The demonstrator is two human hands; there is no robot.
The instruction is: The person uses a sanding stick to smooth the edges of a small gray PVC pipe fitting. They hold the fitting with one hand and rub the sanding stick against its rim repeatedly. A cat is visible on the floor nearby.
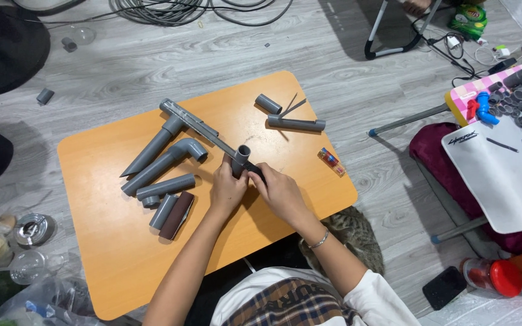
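My left hand (226, 192) and right hand (279, 192) clamp a short grey pipe piece (240, 159), seemingly light, rigid, smooth, best gripped around its lower barrel.

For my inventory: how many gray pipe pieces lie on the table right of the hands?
2: a short pipe piece near the far edge, a longer pipe beside it.

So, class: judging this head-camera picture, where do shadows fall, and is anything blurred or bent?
Head view: soft light, with short shadows beside the grey pipes on the orange table; both hands are sharp; the floorboards curve slightly toward the edges, a wide-lens effect.
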